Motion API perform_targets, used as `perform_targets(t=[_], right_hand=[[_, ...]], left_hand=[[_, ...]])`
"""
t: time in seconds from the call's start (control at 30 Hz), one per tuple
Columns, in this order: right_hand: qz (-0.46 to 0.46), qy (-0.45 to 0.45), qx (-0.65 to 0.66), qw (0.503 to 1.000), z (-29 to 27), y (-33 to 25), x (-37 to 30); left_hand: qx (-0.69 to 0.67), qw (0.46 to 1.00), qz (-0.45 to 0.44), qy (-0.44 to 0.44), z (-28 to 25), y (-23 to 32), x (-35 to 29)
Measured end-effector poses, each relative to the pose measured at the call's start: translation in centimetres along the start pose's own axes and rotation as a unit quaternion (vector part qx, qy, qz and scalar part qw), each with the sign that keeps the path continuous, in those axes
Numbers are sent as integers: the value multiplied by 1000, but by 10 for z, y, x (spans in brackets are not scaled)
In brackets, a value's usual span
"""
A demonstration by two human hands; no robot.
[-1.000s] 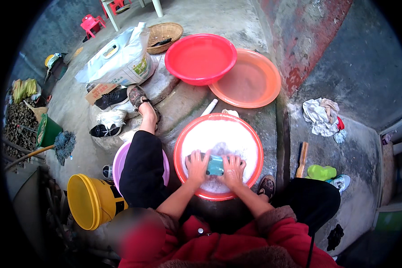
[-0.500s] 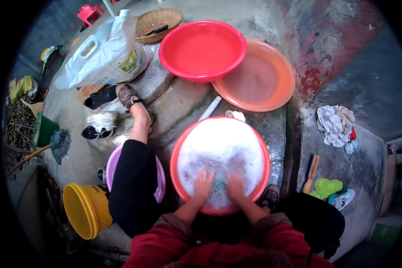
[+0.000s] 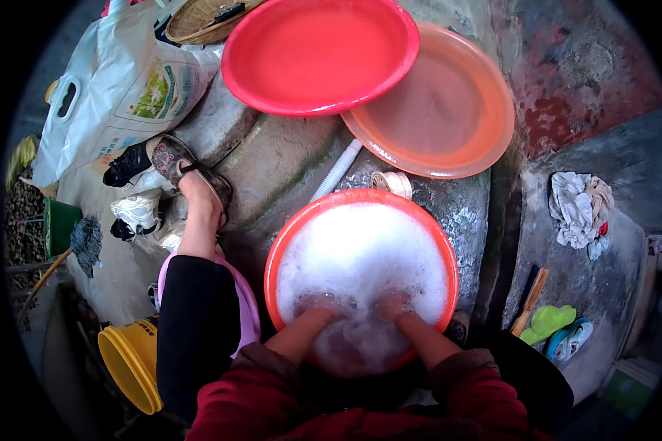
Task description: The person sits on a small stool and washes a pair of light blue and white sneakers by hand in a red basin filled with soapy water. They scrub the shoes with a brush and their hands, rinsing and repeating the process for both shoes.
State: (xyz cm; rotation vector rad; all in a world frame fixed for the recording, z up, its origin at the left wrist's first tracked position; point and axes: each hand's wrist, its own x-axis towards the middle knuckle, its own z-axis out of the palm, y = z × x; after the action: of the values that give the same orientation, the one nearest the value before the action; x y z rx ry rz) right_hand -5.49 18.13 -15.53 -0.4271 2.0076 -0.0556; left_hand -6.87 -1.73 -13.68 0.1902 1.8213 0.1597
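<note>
You are working in the basin (image 3: pixel 283 253), a red one full of white suds (image 3: pixel 360 264), sitting on the stone slab (image 3: pixel 287 169) right in front of your knees. Both your hands are going down into the foam at its near edge: your left hand (image 3: pixel 318 303) and your right hand (image 3: pixel 391 303) are lying close together, nearly touching, and the suds are covering the fingers, so you cannot tell whether they are spread, together, or gripping anything under the water.

Just beyond the basin's far rim a white ribbed hose (image 3: pixel 336 170) is lying on the stone. Farther out, a red tub (image 3: pixel 320 51) is overlapping an orange tub (image 3: pixel 438 110). To your left, your leg is stretching out to a sandalled foot (image 3: pixel 187 165), with a white sack (image 3: pixel 121 88) beyond it and a yellow bucket (image 3: pixel 129 360) near your hip. To your right, a heap of cloth (image 3: pixel 577 206) and a wooden bat (image 3: pixel 529 301) are lying well apart from the basin.
</note>
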Motion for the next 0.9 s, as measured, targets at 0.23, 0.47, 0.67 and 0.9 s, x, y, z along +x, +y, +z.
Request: perform_targets(t=[0.23,0.47,0.67,0.9], right_hand=[[4,173,-38,984,-41,8,4],[5,440,55,896,-110,-42,-134],[-4,574,50,818,-107,-60,-182],[-33,598,47,799,-63,-87,-202]], left_hand=[[34,988,-62,138,-38,4,7],[4,849,66,524,-52,42,-135],[33,782,114,612,-55,52,-182],[52,775,106,621,-3,43,-206]])
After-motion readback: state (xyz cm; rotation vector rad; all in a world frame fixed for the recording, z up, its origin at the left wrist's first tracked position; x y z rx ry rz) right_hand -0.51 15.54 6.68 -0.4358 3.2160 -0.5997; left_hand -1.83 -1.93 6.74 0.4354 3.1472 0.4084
